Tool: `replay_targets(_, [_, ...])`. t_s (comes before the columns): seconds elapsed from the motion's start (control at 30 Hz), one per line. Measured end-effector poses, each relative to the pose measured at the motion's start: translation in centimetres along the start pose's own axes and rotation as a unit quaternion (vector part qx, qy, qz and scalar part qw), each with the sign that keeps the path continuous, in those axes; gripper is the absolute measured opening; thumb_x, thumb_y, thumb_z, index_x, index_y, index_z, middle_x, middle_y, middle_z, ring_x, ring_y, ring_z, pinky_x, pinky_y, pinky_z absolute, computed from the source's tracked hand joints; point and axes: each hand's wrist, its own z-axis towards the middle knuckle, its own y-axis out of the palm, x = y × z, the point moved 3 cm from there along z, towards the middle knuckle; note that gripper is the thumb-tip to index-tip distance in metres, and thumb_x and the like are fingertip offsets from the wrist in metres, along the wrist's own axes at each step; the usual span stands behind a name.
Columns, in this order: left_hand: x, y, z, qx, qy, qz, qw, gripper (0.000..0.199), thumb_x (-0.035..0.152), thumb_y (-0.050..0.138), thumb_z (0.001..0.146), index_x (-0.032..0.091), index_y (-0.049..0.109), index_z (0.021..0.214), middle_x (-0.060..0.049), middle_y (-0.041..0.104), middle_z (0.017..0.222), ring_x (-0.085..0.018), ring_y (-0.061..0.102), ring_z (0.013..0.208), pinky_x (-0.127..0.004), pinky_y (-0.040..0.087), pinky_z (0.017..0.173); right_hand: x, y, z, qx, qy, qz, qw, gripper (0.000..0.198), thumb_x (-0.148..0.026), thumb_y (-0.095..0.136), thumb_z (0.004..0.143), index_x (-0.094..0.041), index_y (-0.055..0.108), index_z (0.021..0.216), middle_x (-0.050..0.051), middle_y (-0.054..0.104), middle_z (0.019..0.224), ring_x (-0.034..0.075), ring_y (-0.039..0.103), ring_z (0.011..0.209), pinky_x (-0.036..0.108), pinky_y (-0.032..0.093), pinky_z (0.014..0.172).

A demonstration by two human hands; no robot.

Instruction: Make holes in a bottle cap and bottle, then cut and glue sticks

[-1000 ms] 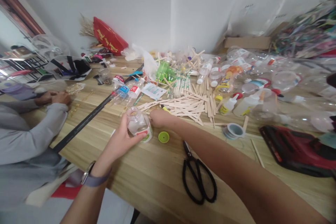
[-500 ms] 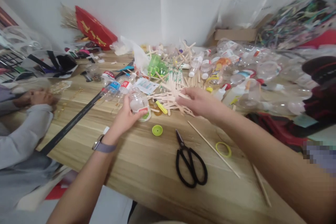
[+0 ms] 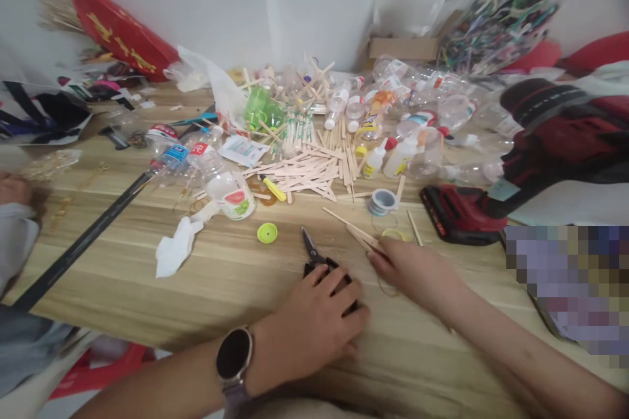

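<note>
The step in hand looks to be (judging by the hands) handling scissors and thin wood together, one to each side: the L hand (image 3: pixel 314 314) lies palm-down, fingers spread and curled over the black handles of the scissors (image 3: pixel 310 245) on the near part of the bench (image 3: pixel 230 288), though can't tell if its grip is closed on them, and the R hand (image 3: pixel 415 275) has its grip pinched on at least one thin wooden stick (image 3: pixel 339 219), w/ a second stick (image 3: pixel 358 237) alongside, held or just lying there, can't tell. Lifting the scissors would prob. call for fingers thru the loops, tips angled away from the R hand. As for edges, the near edge of the bench runs under the L forearm; the far side is hemmed in by the pile of flat sticks (image 3: pixel 314 173) and the bottles beyond. Most room for moving is to the left, btwn the L hand and the white tissue (image 3: pixel 174 249), w/ the green lid (image 3: pixel 267 233) and labelled jar (image 3: pixel 238 203) farther off. To the right it's tighter: grey roll (image 3: pixel 383 203) and yellow ring (image 3: pixel 396 234) sit just beyond the R hand, red-and-black power tool (image 3: pixel 466 209) farther right.
</note>
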Motion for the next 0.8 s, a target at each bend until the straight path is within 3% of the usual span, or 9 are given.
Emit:
replay_targets(0.1, [-1.8, 1.3, -1.1, -0.025, -0.019, 0.025, 0.999, 0.013, 0.022, 0.053, 0.095, 0.019, 0.06, 0.105, -0.006, 0.063, 0.12, -0.028, 0.052, 0.122, -0.044, 0.046, 0.103, 0.9, 0.1, 0.5, -0.006, -0.019, 0.032, 0.999, 0.028, -0.036, 0.04, 0.097, -0.017, 0.059, 0.091, 0.015, 0.07, 0.092, 0.028, 0.066, 0.085, 0.03, 0.031, 0.06])
replay_targets(0.27, [-4.4, -0.2, -2.7, 0.018, -0.097, 0.082, 0.992, 0.009, 0.01, 0.056, 0.089, 0.013, 0.063, 0.093, -0.012, 0.066, 0.114, -0.031, 0.056, 0.117, -0.047, 0.049, 0.1, 0.8, 0.4, 0.5, -0.02, -0.077, 0.124, 0.989, 0.024, -0.037, 0.044, 0.093, -0.019, 0.057, 0.082, 0.006, 0.064, 0.079, 0.02, 0.057, 0.072, 0.028, 0.031, 0.059])
replay_targets(0.4, [-3.8, -1.9, -1.1, 0.115, -0.136, 0.096, 0.979, 0.03, 0.019, 0.055, 0.093, 0.009, 0.056, 0.121, -0.016, 0.061, 0.127, -0.03, 0.054, 0.12, -0.045, 0.049, 0.099, -0.8, -0.7, -0.4, -0.057, -0.135, 0.206, 0.968, 0.029, -0.041, 0.044, 0.091, -0.02, 0.047, 0.072, -0.001, 0.052, 0.066, 0.013, 0.046, 0.061, 0.025, 0.031, 0.055])
replay_targets(0.47, [-3.3, -2.2, -0.1, 0.153, -0.099, 0.136, 0.974, 0.03, 0.017, 0.054, 0.093, 0.012, 0.055, 0.123, -0.013, 0.062, 0.126, -0.03, 0.055, 0.118, -0.045, 0.049, 0.096, -1.5, -0.8, -1.1, -0.139, -0.155, 0.304, 0.93, 0.034, -0.049, 0.049, 0.088, -0.021, 0.041, 0.07, -0.005, 0.041, 0.061, 0.008, 0.035, 0.051, 0.022, 0.029, 0.048])
replay_targets(0.53, [-3.1, -2.0, 0.7, 0.164, -0.047, 0.169, 0.971, 0.021, 0.015, 0.051, 0.094, 0.015, 0.058, 0.114, -0.009, 0.069, 0.107, -0.026, 0.063, 0.102, -0.04, 0.052, 0.084, -1.8, -0.5, -1.8, -0.236, -0.147, 0.44, 0.854, 0.045, -0.061, 0.058, 0.08, -0.022, 0.037, 0.071, -0.009, 0.031, 0.055, 0.005, 0.022, 0.044, 0.019, 0.022, 0.041])
replay_targets(0.6, [-3.4, -1.6, 1.1, 0.151, -0.014, 0.191, 0.97, 0.018, 0.015, 0.05, 0.095, 0.014, 0.058, 0.111, -0.004, 0.069, 0.087, -0.021, 0.064, 0.08, -0.034, 0.05, 0.066, -1.7, 0.0, -2.1, -0.291, -0.116, 0.538, 0.783, 0.054, -0.068, 0.066, 0.072, -0.022, 0.037, 0.071, -0.012, 0.026, 0.053, 0.003, 0.014, 0.042, 0.017, 0.015, 0.037])
replay_targets(0.67, [-3.9, -1.0, 1.3, 0.131, -0.002, 0.205, 0.97, 0.022, 0.013, 0.048, 0.095, 0.013, 0.056, 0.115, -0.003, 0.067, 0.079, -0.019, 0.061, 0.071, -0.031, 0.045, 0.056, -1.2, 0.4, -2.2, -0.302, -0.088, 0.559, 0.767, 0.058, -0.074, 0.066, 0.068, -0.021, 0.042, 0.072, -0.012, 0.024, 0.051, 0.003, 0.011, 0.042, 0.017, 0.01, 0.037])
replay_targets(0.8, [-4.6, -0.3, 1.3, 0.079, -0.007, 0.216, 0.973, 0.029, 0.01, 0.046, 0.094, 0.013, 0.053, 0.123, -0.004, 0.068, 0.084, -0.019, 0.062, 0.076, -0.03, 0.046, 0.055, -0.2, 1.0, -2.2, -0.303, -0.055, 0.531, 0.789, 0.068, -0.086, 0.057, 0.063, -0.02, 0.046, 0.073, -0.014, 0.019, 0.045, 0.003, 0.01, 0.04, 0.018, 0.009, 0.036])
